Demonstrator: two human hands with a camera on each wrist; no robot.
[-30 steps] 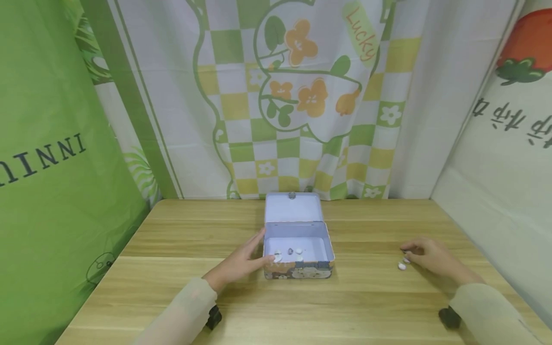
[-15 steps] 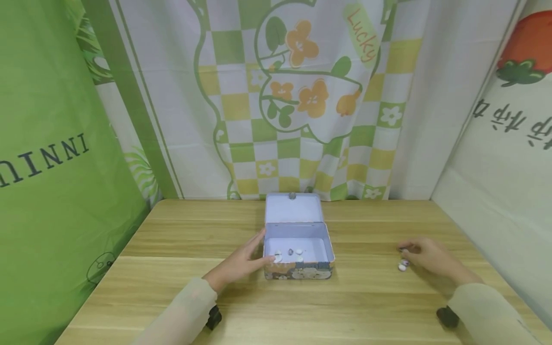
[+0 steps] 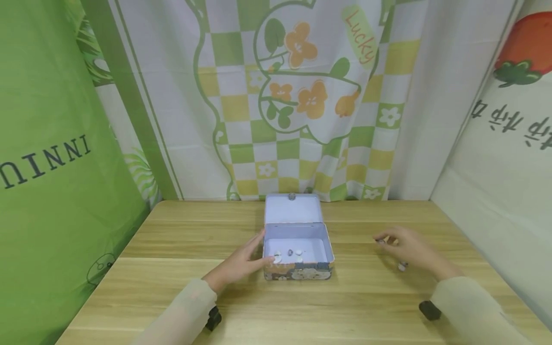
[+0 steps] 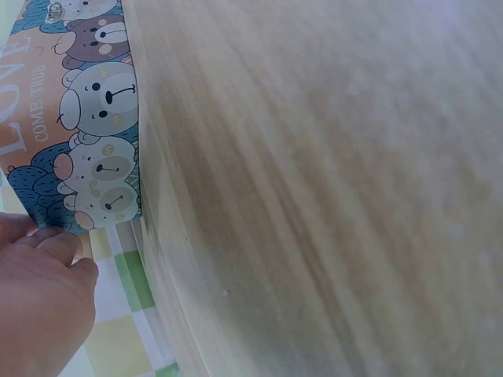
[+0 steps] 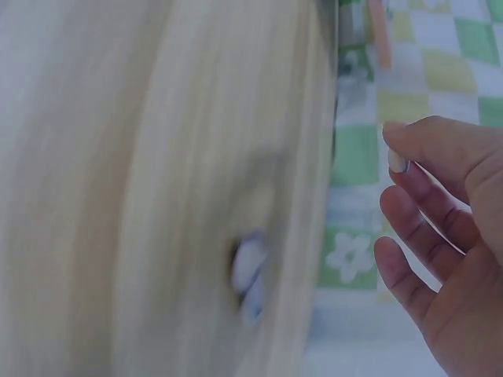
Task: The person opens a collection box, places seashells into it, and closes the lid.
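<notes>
Piece (image 5: 398,162) pinched in right hand (image 3: 409,249), left hand (image 3: 238,264) against box (image 3: 299,273) (lid (image 3: 293,209) raised)

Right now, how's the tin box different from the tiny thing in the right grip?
The tin box is bigger than the tiny thing. The box stands on the table; the tiny thing is held up by the right grip. Both are touched: the box by the left grip.
</notes>
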